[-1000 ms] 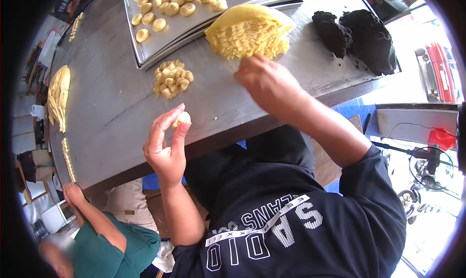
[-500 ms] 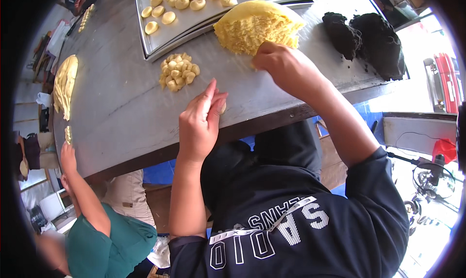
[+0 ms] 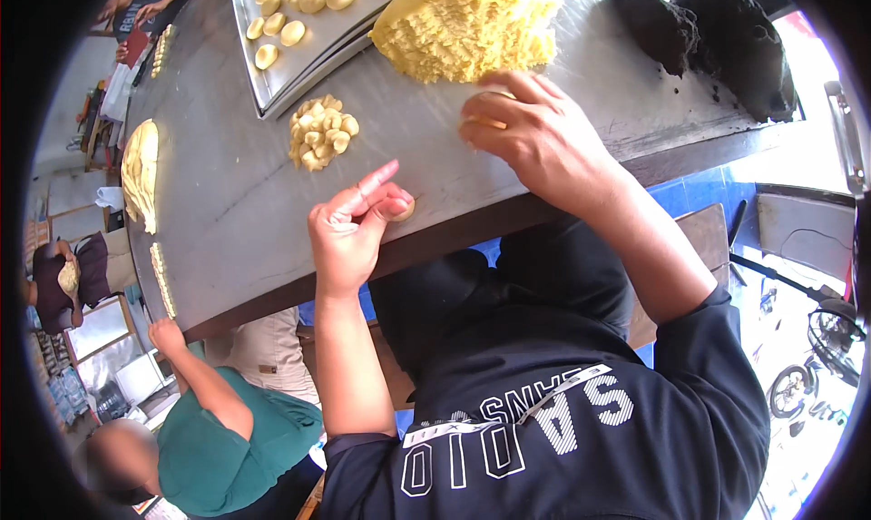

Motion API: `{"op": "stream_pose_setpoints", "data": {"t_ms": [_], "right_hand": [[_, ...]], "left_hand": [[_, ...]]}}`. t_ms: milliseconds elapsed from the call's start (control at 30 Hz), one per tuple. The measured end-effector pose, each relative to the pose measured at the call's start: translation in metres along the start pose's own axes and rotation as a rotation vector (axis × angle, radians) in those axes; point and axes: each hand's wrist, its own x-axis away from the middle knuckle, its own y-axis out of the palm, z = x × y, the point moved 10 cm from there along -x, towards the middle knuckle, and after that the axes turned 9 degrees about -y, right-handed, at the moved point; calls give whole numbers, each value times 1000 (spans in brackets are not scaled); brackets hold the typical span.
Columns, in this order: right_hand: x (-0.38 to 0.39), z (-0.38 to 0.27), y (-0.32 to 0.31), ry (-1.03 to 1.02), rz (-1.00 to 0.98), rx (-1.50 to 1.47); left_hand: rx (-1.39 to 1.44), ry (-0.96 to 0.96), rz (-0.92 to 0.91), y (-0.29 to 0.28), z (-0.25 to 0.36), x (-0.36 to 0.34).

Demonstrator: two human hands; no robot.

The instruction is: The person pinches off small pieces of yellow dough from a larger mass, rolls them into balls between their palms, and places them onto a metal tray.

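Two bare hands work at the near edge of a grey metal table (image 3: 227,220). The left hand (image 3: 349,234) is curled, pinching a small pale dough ball (image 3: 402,211) against the tabletop with its thumb, index finger raised. The right hand (image 3: 535,134) lies palm down, fingers closed over another yellow dough piece (image 3: 487,121), just near of a large yellow dough block (image 3: 467,25). A heap of small dough pieces (image 3: 321,132) sits left of it, below a steel tray (image 3: 249,71) of shaped rounds. Dark dough lumps (image 3: 717,34) lie far right.
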Motion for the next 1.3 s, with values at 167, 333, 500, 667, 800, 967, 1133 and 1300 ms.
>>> {"op": "stream_pose_setpoints", "data": {"t_ms": [167, 333, 500, 667, 800, 967, 1133, 1300], "right_hand": [[19, 2, -14, 49, 143, 86], [10, 12, -19, 66, 70, 77], [-5, 21, 4, 52, 56, 85], [-8, 19, 1, 50, -108, -89], [-4, 10, 8, 5, 13, 23], [-19, 11, 14, 75, 103, 265], [-17, 9, -1, 65, -68, -48], [8, 0, 4, 44, -16, -348]], "left_hand": [[-429, 199, 183, 11, 34, 17], [-706, 337, 258, 26, 49, 24], [-302, 218, 206, 17, 42, 27], [-731, 348, 133, 10, 48, 25], [-795, 232, 127, 12, 51, 6], [-454, -195, -52, -2, 36, -25], [-1238, 129, 100, 45, 59, -39], [-1308, 169, 57, 40, 63, -41]]}}
